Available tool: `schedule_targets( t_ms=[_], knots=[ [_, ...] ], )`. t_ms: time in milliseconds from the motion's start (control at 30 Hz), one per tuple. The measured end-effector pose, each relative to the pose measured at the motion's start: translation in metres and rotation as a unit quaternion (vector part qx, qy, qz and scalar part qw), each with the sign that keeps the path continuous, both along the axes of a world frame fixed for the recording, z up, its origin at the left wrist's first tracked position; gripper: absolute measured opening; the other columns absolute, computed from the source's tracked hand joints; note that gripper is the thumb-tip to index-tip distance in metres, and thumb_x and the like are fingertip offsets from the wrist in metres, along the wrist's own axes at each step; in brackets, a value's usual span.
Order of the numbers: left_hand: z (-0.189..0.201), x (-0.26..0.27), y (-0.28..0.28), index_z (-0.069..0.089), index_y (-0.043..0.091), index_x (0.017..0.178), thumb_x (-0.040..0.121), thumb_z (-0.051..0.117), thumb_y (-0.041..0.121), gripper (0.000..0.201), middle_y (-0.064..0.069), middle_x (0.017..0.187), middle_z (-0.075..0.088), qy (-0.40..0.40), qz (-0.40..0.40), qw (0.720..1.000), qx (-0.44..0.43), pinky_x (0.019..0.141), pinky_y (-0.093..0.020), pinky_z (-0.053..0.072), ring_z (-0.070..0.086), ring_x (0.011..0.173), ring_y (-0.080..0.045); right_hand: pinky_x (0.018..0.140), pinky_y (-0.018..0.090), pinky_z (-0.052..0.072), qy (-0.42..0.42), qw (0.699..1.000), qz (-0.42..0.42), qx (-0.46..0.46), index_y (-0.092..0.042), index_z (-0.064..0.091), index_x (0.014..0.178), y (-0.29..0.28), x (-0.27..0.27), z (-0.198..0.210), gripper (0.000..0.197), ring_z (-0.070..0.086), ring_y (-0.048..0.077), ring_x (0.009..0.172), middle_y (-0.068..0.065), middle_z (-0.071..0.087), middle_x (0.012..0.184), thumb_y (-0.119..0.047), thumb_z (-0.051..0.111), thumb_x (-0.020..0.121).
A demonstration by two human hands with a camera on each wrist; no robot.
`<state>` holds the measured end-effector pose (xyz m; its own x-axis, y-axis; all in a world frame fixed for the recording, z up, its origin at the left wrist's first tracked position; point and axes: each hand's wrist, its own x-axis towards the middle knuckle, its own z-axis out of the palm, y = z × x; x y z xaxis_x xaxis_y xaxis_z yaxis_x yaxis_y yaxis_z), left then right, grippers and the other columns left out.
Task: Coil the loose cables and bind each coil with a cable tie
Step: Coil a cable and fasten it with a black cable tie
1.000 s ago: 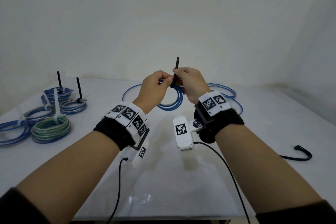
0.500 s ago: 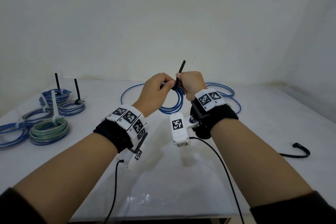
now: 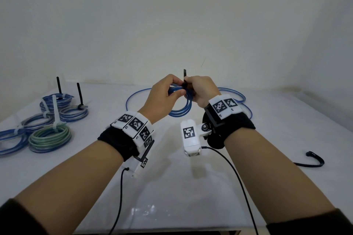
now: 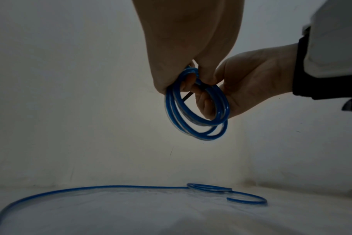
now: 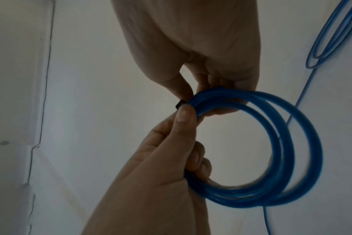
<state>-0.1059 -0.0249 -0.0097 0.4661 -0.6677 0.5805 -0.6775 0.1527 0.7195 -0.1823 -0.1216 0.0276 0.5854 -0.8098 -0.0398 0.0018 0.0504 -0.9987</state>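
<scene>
A small coil of blue cable (image 3: 181, 109) hangs in the air over the middle of the white table (image 3: 172, 187). My left hand (image 3: 177, 92) grips its top, thumb pressed on the strands (image 5: 186, 114). My right hand (image 3: 188, 89) pinches a black cable tie (image 3: 184, 74) wrapped round the same spot. The tie's tail stands upright above the knuckles, and its head (image 5: 180, 105) shows beside the left thumb. From below, the coil (image 4: 197, 111) hangs under both hands, with a piece of the tie (image 4: 186, 98) poking out. The fingertips are partly hidden by the coil.
Loose blue cable (image 3: 238, 95) lies in loops on the table behind the hands, and is seen lower as the loose cable (image 4: 110, 186). Several tied coils (image 3: 49, 137) sit at the far left. A spare black tie (image 3: 313, 160) lies at the right. Wrist-camera leads hang near the front edge.
The tie's tail leaned right, then came back upright, and less of it shows above the hands. Both hands stayed together at the top of the coil.
</scene>
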Motion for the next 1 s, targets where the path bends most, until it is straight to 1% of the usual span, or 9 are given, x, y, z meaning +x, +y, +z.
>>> schedule_targets(
  t_ms=[100, 233, 333, 433, 533, 667, 767, 900, 1000],
  knots=[
    [-0.002, 0.0, 0.0, 0.059, 0.01, 0.1, 0.088, 0.062, 0.011, 0.012, 0.007, 0.084, 0.061, -0.034, -0.006, 0.999, 0.004, 0.065, -0.018, 0.042, 0.052, 0.069, -0.011, 0.067, 0.035, 0.045, 0.018, 1.0, -0.012, -0.006, -0.001, 0.055, 0.07, -0.003, 0.004, -0.003, 0.018, 0.054, 0.028, 0.065, 0.014, 0.055, 0.068, -0.002, 0.052, 0.088],
    [-0.005, 0.001, 0.001, 0.06, 0.01, 0.099, 0.089, 0.061, 0.012, 0.011, -0.006, 0.088, 0.064, -0.045, -0.011, 0.999, 0.006, 0.068, -0.025, 0.044, 0.055, 0.072, -0.02, 0.056, 0.027, 0.048, 0.018, 1.0, 0.011, -0.001, -0.009, 0.052, 0.075, -0.007, 0.006, -0.006, 0.014, 0.055, 0.018, 0.06, 0.007, 0.055, 0.072, -0.005, 0.052, 0.088],
    [-0.003, 0.004, 0.002, 0.06, 0.011, 0.098, 0.09, 0.059, 0.012, 0.008, 0.002, 0.083, 0.061, -0.058, -0.014, 0.998, 0.003, 0.066, -0.017, 0.041, 0.053, 0.07, -0.01, 0.052, 0.026, 0.046, 0.012, 1.0, 0.006, 0.002, -0.007, 0.052, 0.073, -0.007, 0.006, -0.005, 0.016, 0.053, 0.017, 0.056, 0.007, 0.054, 0.068, -0.003, 0.052, 0.088],
    [-0.002, 0.006, 0.002, 0.06, 0.01, 0.097, 0.091, 0.058, 0.012, 0.007, 0.005, 0.08, 0.06, -0.059, -0.01, 0.998, 0.001, 0.063, -0.013, 0.039, 0.05, 0.066, -0.003, 0.058, 0.032, 0.045, 0.004, 1.0, -0.009, 0.02, 0.0, 0.055, 0.069, -0.005, 0.007, -0.004, 0.018, 0.052, 0.022, 0.055, 0.013, 0.053, 0.065, 0.0, 0.053, 0.087],
    [0.001, 0.009, 0.002, 0.06, 0.008, 0.1, 0.092, 0.056, 0.012, 0.01, 0.006, 0.082, 0.061, -0.015, 0.007, 1.0, -0.004, 0.066, -0.009, 0.04, 0.051, 0.07, 0.0, 0.065, 0.036, 0.047, 0.0, 1.0, 0.001, -0.001, 0.0, 0.058, 0.072, -0.003, 0.008, -0.004, 0.019, 0.055, 0.024, 0.058, 0.015, 0.058, 0.068, -0.008, 0.056, 0.089],
    [0.007, 0.016, 0.004, 0.058, 0.012, 0.103, 0.094, 0.052, 0.011, 0.011, 0.008, 0.092, 0.061, 0.064, 0.029, 0.997, -0.034, 0.077, -0.009, 0.043, 0.056, 0.085, -0.003, 0.069, 0.034, 0.05, -0.019, 0.994, 0.111, 0.013, -0.006, 0.062, 0.09, 0.007, -0.001, -0.004, 0.033, 0.064, 0.022, 0.065, 0.008, 0.066, 0.073, -0.034, 0.047, 0.097],
    [0.01, 0.023, 0.006, 0.055, 0.016, 0.103, 0.095, 0.049, 0.013, 0.01, 0.011, 0.094, 0.058, 0.13, 0.048, 0.989, -0.043, 0.075, -0.009, 0.042, 0.053, 0.083, 0.0, 0.07, 0.034, 0.047, -0.088, 0.983, 0.159, 0.02, -0.006, 0.059, 0.092, 0.019, -0.001, -0.008, 0.024, 0.059, 0.023, 0.065, 0.008, 0.06, 0.074, -0.022, 0.043, 0.1],
    [0.006, 0.035, 0.009, 0.056, 0.02, 0.108, 0.094, 0.053, 0.023, 0.015, -0.002, 0.113, 0.054, 0.145, 0.105, 0.984, -0.016, 0.087, -0.028, 0.044, 0.053, 0.099, -0.016, 0.057, 0.025, 0.045, -0.085, 0.99, 0.063, -0.097, -0.006, 0.052, 0.094, 0.031, 0.012, -0.009, 0.008, 0.049, 0.015, 0.054, 0.008, 0.059, 0.073, -0.014, 0.051, 0.096],
    [0.009, 0.038, 0.019, 0.053, 0.014, 0.112, 0.094, 0.053, 0.03, 0.024, -0.007, 0.109, 0.056, 0.183, 0.148, 0.972, -0.008, 0.079, -0.029, 0.048, 0.058, 0.094, -0.019, 0.063, 0.023, 0.046, -0.048, 0.971, 0.021, -0.233, -0.01, 0.054, 0.092, 0.038, 0.022, -0.011, 0.004, 0.055, 0.01, 0.062, 0.007, 0.063, 0.08, -0.014, 0.055, 0.092]
  ],
)
